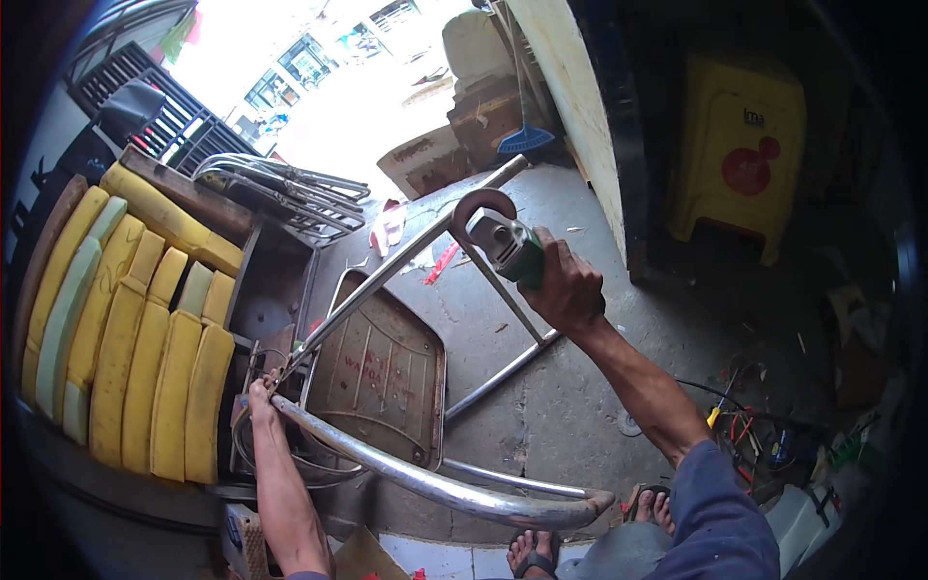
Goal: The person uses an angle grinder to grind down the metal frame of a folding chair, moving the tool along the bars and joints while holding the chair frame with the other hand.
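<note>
A tubular metal chair frame (454,495) stands tilted in front of me, its bent chrome tube curving toward my feet. My left hand (263,394) is closed around a joint of this frame at the left. My right hand (570,287) grips a green and grey angle grinder (510,249) by its body. The grinder's brown disc (481,201) is at the frame's upper corner, where two tubes meet; contact is hard to make out. Behind the frame leans a rusty metal seat panel (372,372) with rounded corners.
Yellow foam cushions (135,367) are stacked at the left beside folded metal frames (290,188). A yellow plastic stool (739,145) stands at the far right. Hand tools, including a yellow-handled screwdriver (713,418), and a black cable lie on the right. A blue broom (525,140) leans at the back.
</note>
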Action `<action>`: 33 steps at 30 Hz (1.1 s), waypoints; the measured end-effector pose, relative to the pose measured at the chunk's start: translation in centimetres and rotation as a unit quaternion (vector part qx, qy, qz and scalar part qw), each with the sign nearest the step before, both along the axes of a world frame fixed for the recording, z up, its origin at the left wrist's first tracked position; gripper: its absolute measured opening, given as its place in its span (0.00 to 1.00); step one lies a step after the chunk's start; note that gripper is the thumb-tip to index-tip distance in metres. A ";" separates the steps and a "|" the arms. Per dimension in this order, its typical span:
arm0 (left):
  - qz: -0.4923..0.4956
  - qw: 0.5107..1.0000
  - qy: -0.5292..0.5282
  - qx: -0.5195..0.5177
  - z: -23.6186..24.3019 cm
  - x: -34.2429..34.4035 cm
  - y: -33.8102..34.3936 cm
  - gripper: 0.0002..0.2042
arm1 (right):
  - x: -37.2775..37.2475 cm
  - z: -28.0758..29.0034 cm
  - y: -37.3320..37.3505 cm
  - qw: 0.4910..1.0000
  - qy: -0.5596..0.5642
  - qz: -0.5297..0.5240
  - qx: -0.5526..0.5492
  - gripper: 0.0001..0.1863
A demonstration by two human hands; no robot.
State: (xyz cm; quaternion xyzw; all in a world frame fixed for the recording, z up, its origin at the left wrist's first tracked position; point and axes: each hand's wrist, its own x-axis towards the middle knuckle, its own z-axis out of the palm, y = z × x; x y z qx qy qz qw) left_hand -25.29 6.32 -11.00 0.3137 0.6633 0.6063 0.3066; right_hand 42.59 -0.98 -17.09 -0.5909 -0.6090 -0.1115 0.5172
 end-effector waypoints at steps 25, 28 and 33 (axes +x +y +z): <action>-0.010 0.999 -0.045 0.006 0.6 8.9 -2.3 0.13 | 2.0 -0.1 0.2 0.999 0.017 -0.036 -0.037 0.42; -0.013 0.998 -0.062 0.005 -0.2 7.9 -2.4 0.13 | 0.8 1.9 0.2 1.000 -0.015 0.001 -0.022 0.40; -0.020 0.998 -0.057 -0.008 -0.9 7.8 -0.3 0.11 | 5.0 4.5 0.9 0.974 0.078 -0.103 -0.184 0.38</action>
